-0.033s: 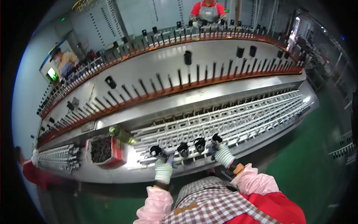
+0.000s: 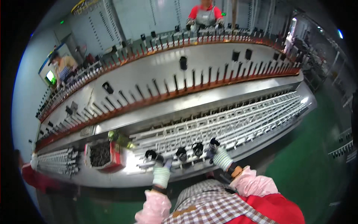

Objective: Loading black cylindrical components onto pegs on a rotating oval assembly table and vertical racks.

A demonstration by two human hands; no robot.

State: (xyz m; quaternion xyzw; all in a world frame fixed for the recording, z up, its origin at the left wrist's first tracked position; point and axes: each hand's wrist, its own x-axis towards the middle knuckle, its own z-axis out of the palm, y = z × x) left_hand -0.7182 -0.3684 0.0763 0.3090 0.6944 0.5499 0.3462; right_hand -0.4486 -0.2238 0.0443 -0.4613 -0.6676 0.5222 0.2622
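Several black open-topped cylindrical cups stand in a row along the near edge of a stack of silver racks [image 2: 238,123]. My left hand [image 2: 162,173], in a pale striped glove with dark fingertips, is closed at the leftmost black cup [image 2: 150,154], which leans to the left. At the other end of the row, my right hand [image 2: 222,158], gloved alike, has its fingers closed round the lower part of the rightmost cup [image 2: 214,142]. Between my hands are two more cups, a dark one [image 2: 181,153] and another [image 2: 197,149], touched by neither. My fingertips are partly hidden.
Left of the racks stand a red-and-white box [image 2: 116,156] of dark parts and a greenish bottle [image 2: 120,139]. Beyond runs a conveyor [image 2: 138,102] with upright pins, some bearing black cups. More racks [image 2: 57,160] lie far left. Co-workers stand across the line and at left.
My left hand and the leftmost cup have shifted slightly left, and that cup has tipped further. My right hand stays at the rightmost cup. The whole view has moved a little.
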